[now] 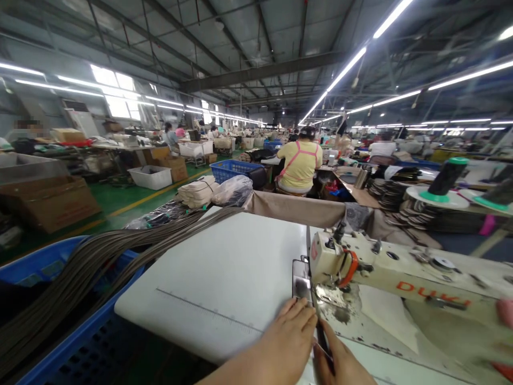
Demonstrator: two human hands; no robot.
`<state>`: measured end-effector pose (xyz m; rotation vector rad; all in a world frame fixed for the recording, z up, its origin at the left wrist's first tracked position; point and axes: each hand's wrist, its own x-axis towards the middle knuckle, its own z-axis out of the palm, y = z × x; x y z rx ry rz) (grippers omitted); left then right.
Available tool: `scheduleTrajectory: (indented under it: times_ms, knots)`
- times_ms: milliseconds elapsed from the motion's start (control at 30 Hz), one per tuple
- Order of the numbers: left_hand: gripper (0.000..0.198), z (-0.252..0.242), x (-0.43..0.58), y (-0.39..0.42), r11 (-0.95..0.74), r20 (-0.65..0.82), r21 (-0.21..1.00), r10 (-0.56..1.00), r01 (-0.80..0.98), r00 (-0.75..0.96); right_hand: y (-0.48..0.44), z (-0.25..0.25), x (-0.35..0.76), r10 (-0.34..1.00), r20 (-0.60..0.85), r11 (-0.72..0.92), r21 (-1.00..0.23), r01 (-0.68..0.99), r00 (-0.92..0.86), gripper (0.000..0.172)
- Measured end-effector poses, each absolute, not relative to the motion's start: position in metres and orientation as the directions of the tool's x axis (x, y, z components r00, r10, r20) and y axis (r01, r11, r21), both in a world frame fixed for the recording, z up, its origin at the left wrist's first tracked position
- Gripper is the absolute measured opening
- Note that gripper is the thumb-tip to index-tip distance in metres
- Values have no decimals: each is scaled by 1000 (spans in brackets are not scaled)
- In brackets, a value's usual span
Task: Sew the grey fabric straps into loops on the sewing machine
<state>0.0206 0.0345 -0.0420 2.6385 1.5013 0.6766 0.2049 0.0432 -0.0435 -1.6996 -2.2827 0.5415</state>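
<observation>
A dark narrow strip [321, 337] runs along the table beside the needle area of a cream sewing machine [372, 262]. My right hand [342, 355] pinches its near end between thumb and fingers. Flat on the table just left of the strip lies my left hand [290, 337], its fingers stretched forward and the fingertips at a shiny metal plate [301, 280]. Part of the strip is hidden by my hands. An orange band circles the machine's head end.
The white tabletop [224, 256] carries a printed ruler line. Long grey-brown strips [132, 243] drape from its left edge into a blue basket [80, 347]. Thread cones [447, 179] stand at right. Ahead, a person in yellow [300, 163] sits facing away near bundled pieces [196, 191].
</observation>
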Motion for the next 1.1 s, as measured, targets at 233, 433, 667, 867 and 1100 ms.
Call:
scheduleTrajectory:
  times_ms: [233,433,667,867,1100]
  knots:
    - [51,-51,23,34,-512,379,158,821,845,427,33,-34,199,960,20,261,-416,871,-278,54]
    - [48,-54,24,34,-500,383,57,810,864,443,28,-27,197,965,27,249,-398,883,-260,56]
    - [47,-55,26,33,-486,407,75,812,871,418,26,-30,199,967,113,254,-450,856,-227,48]
    - [49,-57,26,34,-482,406,100,818,870,407,28,-40,204,964,215,254,-555,792,-158,38]
    - [49,-58,27,40,-473,371,129,838,871,401,27,-44,207,952,274,286,-619,731,-140,30]
